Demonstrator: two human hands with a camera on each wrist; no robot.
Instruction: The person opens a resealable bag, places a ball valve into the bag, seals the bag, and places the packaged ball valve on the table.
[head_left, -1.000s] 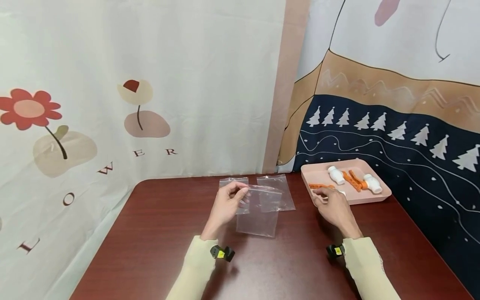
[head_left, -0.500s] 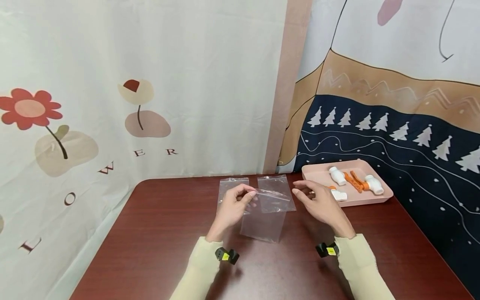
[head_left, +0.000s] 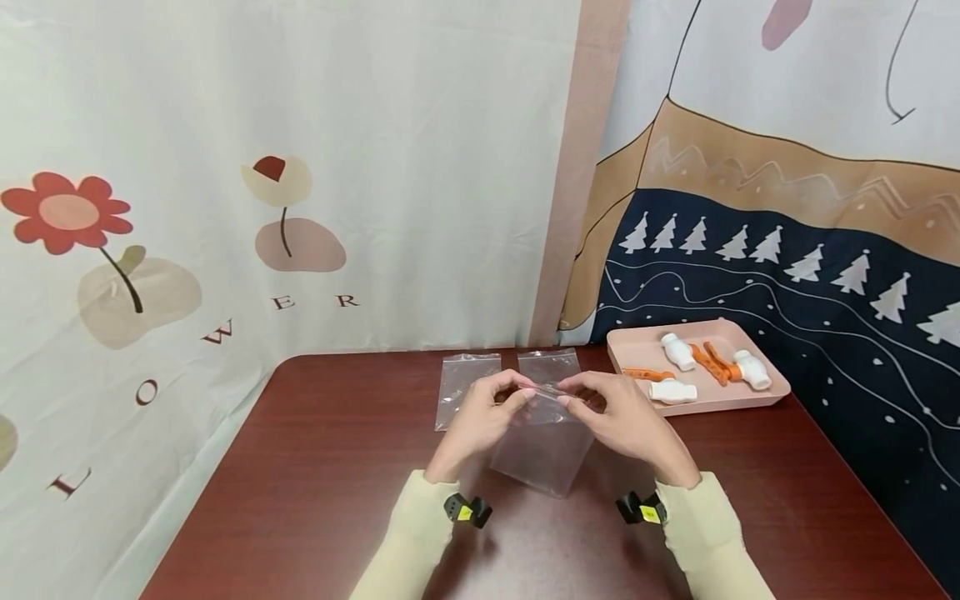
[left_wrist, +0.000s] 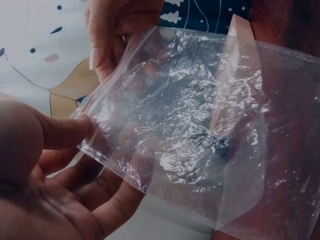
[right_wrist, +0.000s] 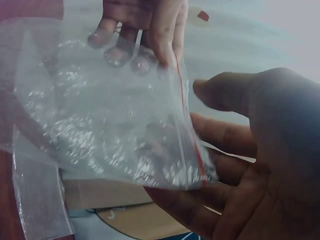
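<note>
A clear zip bag (head_left: 543, 458) with a red line along its mouth hangs in front of me above the table. My left hand (head_left: 483, 417) pinches its mouth at one corner between thumb and fingers; the left wrist view shows the bag (left_wrist: 200, 125) spread out from this grip. At the other end of the mouth is my right hand (head_left: 626, 417). In the right wrist view its fingers reach behind the bag (right_wrist: 100, 120), while the thumb (right_wrist: 220, 92) stands apart from the red line.
Two more clear bags, a left one (head_left: 453, 383) and a right one (head_left: 551, 360), lie at the table's back edge. On the right a pink tray (head_left: 720, 404) holds white ball valves (head_left: 672, 392) with orange handles. A printed curtain (head_left: 420, 208) hangs behind.
My right hand has come left from the tray to the bag's mouth. My left hand has shifted slightly right with the bag.
</note>
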